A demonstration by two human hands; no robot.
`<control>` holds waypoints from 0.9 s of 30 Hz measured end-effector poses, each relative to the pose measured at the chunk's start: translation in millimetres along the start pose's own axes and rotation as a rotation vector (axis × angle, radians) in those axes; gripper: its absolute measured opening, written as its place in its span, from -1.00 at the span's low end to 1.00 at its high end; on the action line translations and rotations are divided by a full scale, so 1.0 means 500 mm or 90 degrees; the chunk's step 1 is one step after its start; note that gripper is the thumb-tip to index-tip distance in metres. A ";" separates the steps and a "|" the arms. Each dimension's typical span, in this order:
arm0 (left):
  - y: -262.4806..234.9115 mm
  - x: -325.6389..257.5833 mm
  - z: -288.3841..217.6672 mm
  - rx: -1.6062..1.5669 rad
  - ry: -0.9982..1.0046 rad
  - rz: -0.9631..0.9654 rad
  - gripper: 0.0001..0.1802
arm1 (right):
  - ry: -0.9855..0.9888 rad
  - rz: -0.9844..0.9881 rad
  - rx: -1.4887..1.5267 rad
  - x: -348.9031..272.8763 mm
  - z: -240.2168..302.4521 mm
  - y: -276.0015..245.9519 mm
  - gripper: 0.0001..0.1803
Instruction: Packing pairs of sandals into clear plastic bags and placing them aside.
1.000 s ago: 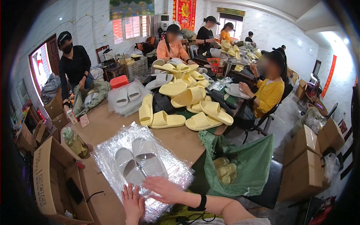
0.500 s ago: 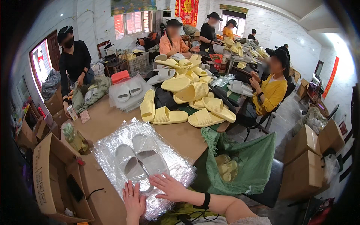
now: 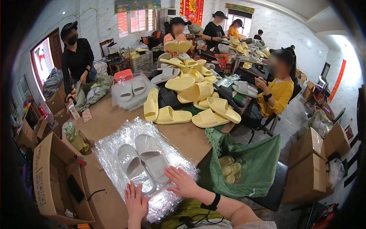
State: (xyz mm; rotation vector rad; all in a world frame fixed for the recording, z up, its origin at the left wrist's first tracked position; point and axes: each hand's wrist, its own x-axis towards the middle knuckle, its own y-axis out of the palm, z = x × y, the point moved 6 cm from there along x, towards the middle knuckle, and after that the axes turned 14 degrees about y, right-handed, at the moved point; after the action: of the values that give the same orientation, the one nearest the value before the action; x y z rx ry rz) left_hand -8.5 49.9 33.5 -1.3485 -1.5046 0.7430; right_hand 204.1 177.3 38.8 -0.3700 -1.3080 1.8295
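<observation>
Grey slippers (image 3: 155, 167) lie side by side on a pile of shiny clear bags (image 3: 108, 150). I cannot tell if they are inside the top bag. The pile sits on the near part of a brown table (image 3: 105, 121).

The left hand (image 3: 136, 203) is wide and flat on the plastic, fingers spread, near the close end of the slippers. The right hand (image 3: 183, 183) is wide too. Its fingers reach the side of the right slipper, but I cannot tell if they touch it or just the plastic. A black band (image 3: 211, 201) goes around that wrist.

On the left is an open box (image 3: 48, 183) with a black thing (image 3: 75, 188) inside. A bottle (image 3: 78, 139) stands just behind it. Past the bags is a big heap of yellow slippers (image 3: 175, 116). A red tub (image 3: 122, 75) sits left of the heap. On the right, a green sack (image 3: 261, 171) gapes, with pale yellow things (image 3: 230, 170) in it. A person in yellow (image 3: 278, 97) sits beyond the sack.
</observation>
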 end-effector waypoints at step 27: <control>0.001 -0.010 0.003 0.013 0.028 -0.062 -0.31 | 0.072 0.040 -0.054 0.008 -0.032 -0.021 -0.17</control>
State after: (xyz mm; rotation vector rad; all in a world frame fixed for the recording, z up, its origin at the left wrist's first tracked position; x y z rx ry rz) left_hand -9.8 45.3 31.1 -1.2594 -1.5132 0.6612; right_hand 217.0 191.8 42.3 -0.5584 -1.3106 1.7819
